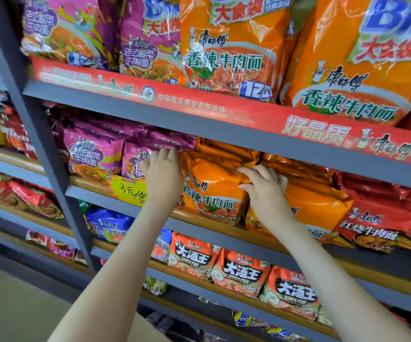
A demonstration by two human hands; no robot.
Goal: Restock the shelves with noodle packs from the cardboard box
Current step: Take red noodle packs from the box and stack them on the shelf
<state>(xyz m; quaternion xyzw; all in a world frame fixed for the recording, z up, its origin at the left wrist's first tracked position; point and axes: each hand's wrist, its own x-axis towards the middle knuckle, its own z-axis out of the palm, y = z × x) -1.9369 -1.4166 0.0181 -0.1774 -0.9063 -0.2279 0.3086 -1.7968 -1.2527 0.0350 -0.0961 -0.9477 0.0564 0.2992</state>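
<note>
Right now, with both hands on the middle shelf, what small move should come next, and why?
Probably ease the orange noodle pack back into its row. The right hand pinches an upper corner of it, the left hand lies flat along its other edge beside the purple noodle pack, and the pack stands at the front against the wooden rail.

A red promotional strip [224, 114] slants across the upper half, printed with white and yellow Chinese lettering (plus a small chef figure toward its right end). Below and to the left, a yellow price tag [128, 191] bears black handwriting. Pale floor [14, 304] fills the bottom-left corner.
</note>
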